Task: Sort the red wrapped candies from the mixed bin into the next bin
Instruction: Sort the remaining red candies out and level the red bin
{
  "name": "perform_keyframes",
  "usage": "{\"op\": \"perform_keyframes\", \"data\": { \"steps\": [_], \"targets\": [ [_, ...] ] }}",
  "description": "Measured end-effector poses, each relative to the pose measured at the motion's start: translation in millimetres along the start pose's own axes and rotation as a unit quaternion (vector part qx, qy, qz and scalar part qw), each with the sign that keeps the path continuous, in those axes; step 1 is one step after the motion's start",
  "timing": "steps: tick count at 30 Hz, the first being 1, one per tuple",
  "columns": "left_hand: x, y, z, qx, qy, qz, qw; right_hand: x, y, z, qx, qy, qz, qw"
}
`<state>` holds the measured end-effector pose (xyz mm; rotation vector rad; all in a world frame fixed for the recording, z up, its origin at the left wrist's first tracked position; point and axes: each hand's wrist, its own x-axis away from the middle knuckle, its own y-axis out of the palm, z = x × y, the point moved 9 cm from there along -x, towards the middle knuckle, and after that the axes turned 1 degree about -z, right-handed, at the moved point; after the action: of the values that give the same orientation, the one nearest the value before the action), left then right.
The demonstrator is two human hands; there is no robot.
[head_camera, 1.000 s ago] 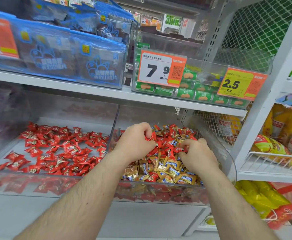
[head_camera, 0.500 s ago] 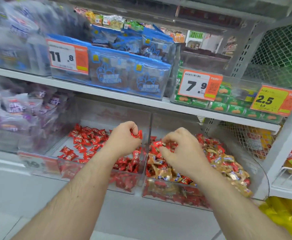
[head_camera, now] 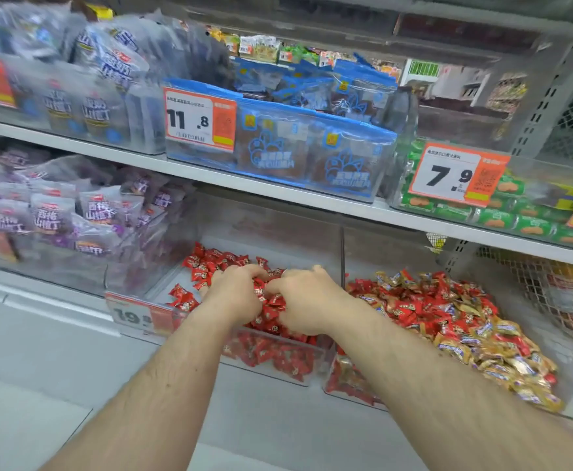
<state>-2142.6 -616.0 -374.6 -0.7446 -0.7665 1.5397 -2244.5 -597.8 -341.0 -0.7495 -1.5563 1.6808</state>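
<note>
Two clear bins stand side by side on the lower shelf. The left bin (head_camera: 271,222) holds only red wrapped candies (head_camera: 210,263). The right bin (head_camera: 383,248) holds a mixed heap (head_camera: 455,314) of red and gold wrapped candies. Both my hands are over the left bin, close together. My left hand (head_camera: 235,295) has its fingers curled down round red candies. My right hand (head_camera: 307,299) also curls its fingers on red candies, just left of the wall between the bins. What lies under the palms is hidden.
A price tag reading 19 (head_camera: 135,314) hangs on the left bin's front. Purple snack bags (head_camera: 53,215) fill the bin further left. The shelf above carries blue packs (head_camera: 298,154) with an 11.8 tag and green packs (head_camera: 482,215) with a 7.9 tag. A wire basket (head_camera: 550,294) stands right.
Both hands have moved left from the mixed bin, carrying red candies, and are now over the left bin. The view has swung left and down.
</note>
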Motion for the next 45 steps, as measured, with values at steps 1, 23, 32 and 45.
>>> {"op": "perform_keyframes", "data": {
  "steps": [1, 23, 32, 45],
  "targets": [
    [0.4, -0.8, 3.4, 0.003, 0.004, 0.004, 1.000, 3.8, 0.0, 1.8, -0.005, 0.001, -0.004, 1.000],
    [4.9, 52.9, 108.4, 0.264, -0.006, -0.007, 0.964, 95.4, -6.7, 143.8, -0.215, 0.162, 0.026, 0.963],
    [10.6, 25.4, 137.3, 0.044, 0.134, 0.096, 0.985, 117.9, -25.3, 159.0, -0.214, 0.217, 0.138, 0.942],
    [21.4, 68.6, 182.7, -0.266, 0.206, 0.044, 0.940, 62.0, 46.6, 180.2, -0.139, 0.176, -0.214, 0.951]
  ]
}}
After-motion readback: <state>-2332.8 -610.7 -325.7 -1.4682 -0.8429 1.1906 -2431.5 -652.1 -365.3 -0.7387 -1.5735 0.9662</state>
